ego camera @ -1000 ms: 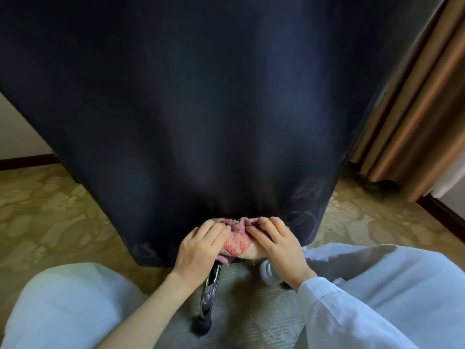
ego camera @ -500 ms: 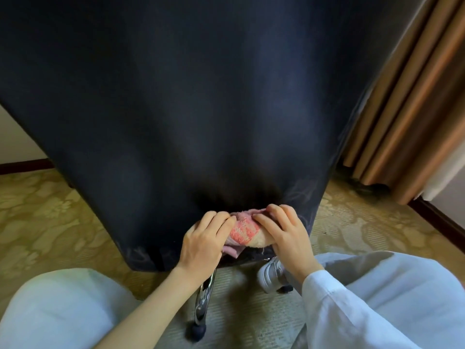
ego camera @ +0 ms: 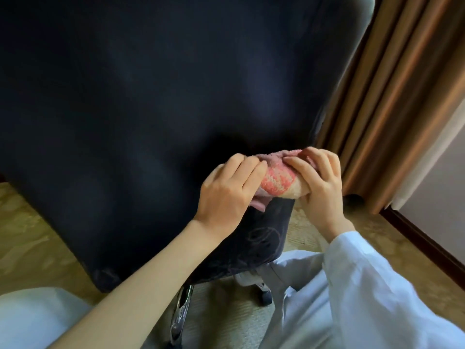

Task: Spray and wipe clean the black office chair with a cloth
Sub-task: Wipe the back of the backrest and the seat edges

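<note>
Both hands are on the cloth (ego camera: 278,181) as I watch the feed. Left hand (ego camera: 226,195) sits at 9 o'clock of it, fingers curled over that end and gripping. Right hand (ego camera: 320,187) sits at 3 o'clock of it, fingers bent down onto the top and thumb side tucked under, clamped on the other end. The cloth is a bunched roll, pink and cream with a mauve fold on top, stretched between the two hands just right of centre frame. It lies against the chair (ego camera: 151,109), near the chair's right edge, where the dark back meets a lower panel with faint swirl marks. Whether it wraps round that edge or only presses on it, I cannot tell.

The chair fills my view from 9 through 12 to 1 o'clock, black and a little blurred. At 6 o'clock a chrome leg (ego camera: 181,316) runs down under it, and a caster (ego camera: 266,297) shows at 5 o'clock, partly behind my pale trousers (ego camera: 297,280). My right sleeve (ego camera: 377,293) comes in from 4 o'clock, light blue. My left forearm is bare, coming up from 7 o'clock.

A tan curtain (ego camera: 402,96) hangs at 2 o'clock, with dark skirting (ego camera: 425,245) below it at 4. Patterned carpet (ego camera: 27,235) shows at 8 o'clock.
</note>
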Demonstrator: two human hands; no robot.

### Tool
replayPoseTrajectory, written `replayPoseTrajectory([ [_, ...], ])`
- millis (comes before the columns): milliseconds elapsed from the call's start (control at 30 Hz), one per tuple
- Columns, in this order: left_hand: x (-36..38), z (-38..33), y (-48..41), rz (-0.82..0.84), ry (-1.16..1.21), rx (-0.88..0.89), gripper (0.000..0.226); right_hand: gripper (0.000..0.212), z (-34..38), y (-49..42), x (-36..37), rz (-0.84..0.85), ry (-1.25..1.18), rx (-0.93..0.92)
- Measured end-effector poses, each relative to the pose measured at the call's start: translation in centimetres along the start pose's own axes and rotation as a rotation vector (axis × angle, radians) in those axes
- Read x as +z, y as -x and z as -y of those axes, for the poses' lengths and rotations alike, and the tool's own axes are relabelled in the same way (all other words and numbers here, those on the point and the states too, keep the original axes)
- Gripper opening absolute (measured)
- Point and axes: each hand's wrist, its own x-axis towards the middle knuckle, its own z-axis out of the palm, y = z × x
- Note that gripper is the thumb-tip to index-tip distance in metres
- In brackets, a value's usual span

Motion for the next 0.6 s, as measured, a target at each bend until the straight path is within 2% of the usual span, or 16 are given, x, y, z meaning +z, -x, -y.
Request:
replayPoseTrajectory([
  [100, 1.8, 0.0, 2.8, 0.048, -0.01, 0.048, 0.066, 0.029, 0.0, 3.4, 2.1, 0.009, -0.029, 0.043],
  [167, 2.9, -0.1, 4.7, 0.1, -0.01, 0.073, 0.068, 0.03, 0.3, 5.8, 3.5, 0.029, -0.064, 0.092],
  [300, 4.6, -0.5, 8.9, 0.211, 0.033, 0.079, 0.062, 0.04, 1.8, 11.0, 6.3, 0.143, -0.126, 0.23],
  [433, 5.5, -0.4, 13.2, 0.361, 0.07, 0.087, 0.085, 0.048, 3.7, 15.0, 8.4, 0.268, -0.172, 0.359],
  [533, 5.7, -0.2, 15.1, 0.417, 0.078, 0.093, 0.092, 0.06, 4.9, 16.6, 9.3, 0.35, -0.22, 0.41],
  [600, 5.7, 0.1, 16.2, 0.437, 0.084, 0.099, 0.096, 0.06, 5.5, 17.3, 9.7, 0.392, -0.244, 0.411],
])
